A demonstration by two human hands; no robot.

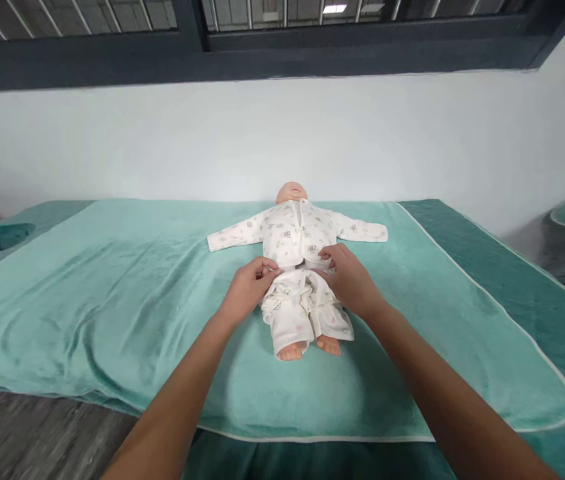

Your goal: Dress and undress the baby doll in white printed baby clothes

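Observation:
A baby doll [291, 192] lies on its back, head toward the wall and bare feet toward me. It wears a white printed jacket [287, 233] with both sleeves spread wide. White printed pants [290, 313] cover its legs, bunched in folds around the hips. My left hand [252, 283] pinches the pants' waistband at the doll's left-of-picture hip. On the opposite side my right hand [345, 277] grips the waistband with the thumb, its index finger near the jacket's lower hem. A strip of white shows between jacket and pants.
A green blanket [162, 280] with pale edging lies under the doll, wrinkled on the left. Darker green cloth [492, 267] extends on the right. Behind stands a white wall [162, 147] below a dark barred window frame [312, 53]. Grey floor [27, 433] shows at lower left.

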